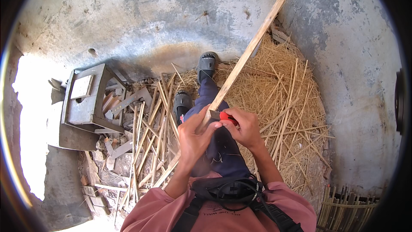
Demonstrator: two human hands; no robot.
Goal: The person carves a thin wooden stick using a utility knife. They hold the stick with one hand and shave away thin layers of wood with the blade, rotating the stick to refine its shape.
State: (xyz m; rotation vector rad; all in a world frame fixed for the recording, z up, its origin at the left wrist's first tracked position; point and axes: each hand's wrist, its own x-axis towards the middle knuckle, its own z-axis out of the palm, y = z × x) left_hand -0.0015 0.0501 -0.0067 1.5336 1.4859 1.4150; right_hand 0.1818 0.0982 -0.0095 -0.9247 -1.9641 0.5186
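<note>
1. The left hand [193, 133] is closed around a long wooden strip [249, 53], its thumb lying along the side nearest the right hand; this hold probably steadies the wood where the tool meets it.
2. The right hand [244, 129] grips a knife with a red handle [230, 118], its short blade [215, 114] against the strip just beyond the left thumb. The 2 thumbs come close together there, which likely lets the left brace the right; whether they touch, I cannot tell.
3. The strip runs slantwise above the dark trousers [225, 150], its far end pointing toward the corner where the 2 walls meet. That slant seems to give its length room over the floor. A pale length shows beyond the left wrist; I cannot tell whether it belongs to the same piece.
4. The legs reach forward, with 2 dark shoes [207, 66] near the floor's far edge, probably for a stable seat.
5. Loose straw [285, 103] covers the floor's right part up to the right wall [356, 81]; thin sticks [161, 116] lie left of the legs, within likely reach.
6. A gray wooden box [88, 101] stands by the floor's far left corner, apart from both hands.
</note>
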